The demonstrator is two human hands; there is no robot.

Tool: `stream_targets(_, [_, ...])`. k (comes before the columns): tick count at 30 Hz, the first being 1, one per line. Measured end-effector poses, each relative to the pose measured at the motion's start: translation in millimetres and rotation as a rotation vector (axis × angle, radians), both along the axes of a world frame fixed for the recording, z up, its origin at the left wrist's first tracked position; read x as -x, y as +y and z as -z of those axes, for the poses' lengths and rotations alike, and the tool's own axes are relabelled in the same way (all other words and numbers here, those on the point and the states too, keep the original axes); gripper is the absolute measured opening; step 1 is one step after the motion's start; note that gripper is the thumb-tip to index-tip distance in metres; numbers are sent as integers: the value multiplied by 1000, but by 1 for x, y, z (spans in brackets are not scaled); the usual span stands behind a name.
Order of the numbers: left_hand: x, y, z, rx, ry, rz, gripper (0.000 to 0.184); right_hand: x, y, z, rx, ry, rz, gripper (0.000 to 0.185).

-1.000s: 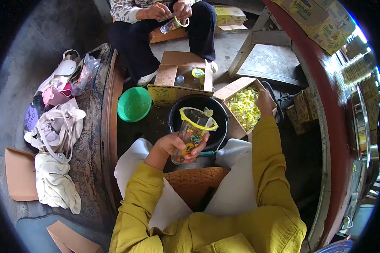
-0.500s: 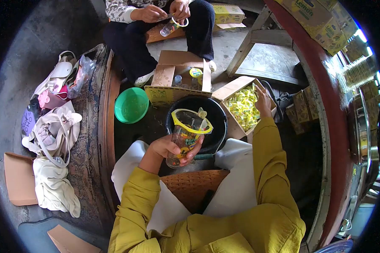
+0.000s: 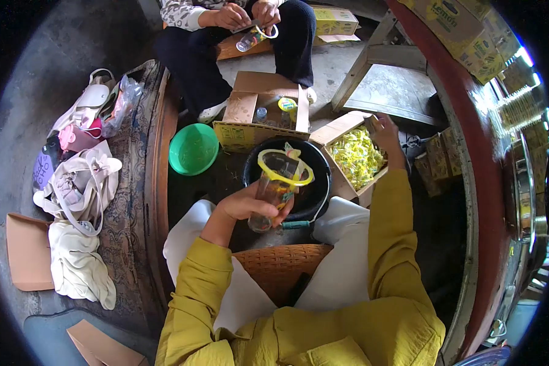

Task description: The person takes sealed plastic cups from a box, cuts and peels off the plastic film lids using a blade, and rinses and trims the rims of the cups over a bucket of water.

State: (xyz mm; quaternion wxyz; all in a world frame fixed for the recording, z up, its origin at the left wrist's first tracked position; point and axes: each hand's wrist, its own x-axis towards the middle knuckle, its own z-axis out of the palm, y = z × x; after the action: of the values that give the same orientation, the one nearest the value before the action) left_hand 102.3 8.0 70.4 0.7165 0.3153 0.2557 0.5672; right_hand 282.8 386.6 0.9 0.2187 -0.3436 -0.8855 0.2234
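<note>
My left hand (image 3: 253, 206) is wrapped round a clear plastic cup (image 3: 279, 192) with printed sides and a yellow rim band. The cup is tilted above a black bucket (image 3: 323, 177) between my knees. A small pale tab sticks up at the far side of its rim. My right hand (image 3: 385, 135) is over the right edge of an open cardboard box (image 3: 330, 131) full of yellow strips (image 3: 355, 160). Its fingers are curled together around something small and dark that I cannot make out.
Ahead, another person's hands (image 3: 247, 15) work on a clear cup (image 3: 248, 41). An open carton (image 3: 241, 113) with cups stands before them, beside a green basin (image 3: 193, 149). Bags (image 3: 82, 177) lie on the left bench; a red table edge (image 3: 463, 116) runs along the right.
My right hand has drawn back a little toward me, its fingers now curled. The cup in my left hand has turned, so its print faces away more.
</note>
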Motion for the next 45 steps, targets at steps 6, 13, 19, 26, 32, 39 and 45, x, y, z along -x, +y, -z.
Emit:
stream_targets(6, [8, -2, -8, 76, 258, -199, 45, 31, -108, -128, 472, 307, -439, 50])
stream_targets(13, [8, -3, -7, 113, 358, -64, 53, 47, -168, -164, 351, 120, -882, 42])
stream_targets(19, [10, -4, -9, 81, 365, -30, 44, 53, -180, -162, 459, -49, -950, 55])
stream_targets(26, [11, -4, -7, 143, 432, -47, 55, 54, -176, -154, 540, -86, -976, 55])
stream_targets(32, [9, -4, -10, 146, 424, -37, 49, 55, -167, -140, 569, -74, -1042, 55])
stream_targets(39, [9, -4, -11, 155, 436, -39, 48, 56, -160, -135, 740, 19, -1064, 56])
stream_targets(45, [9, -4, -9, 105, 418, -57, 48, 41, -134, -137, 797, 190, -905, 61])
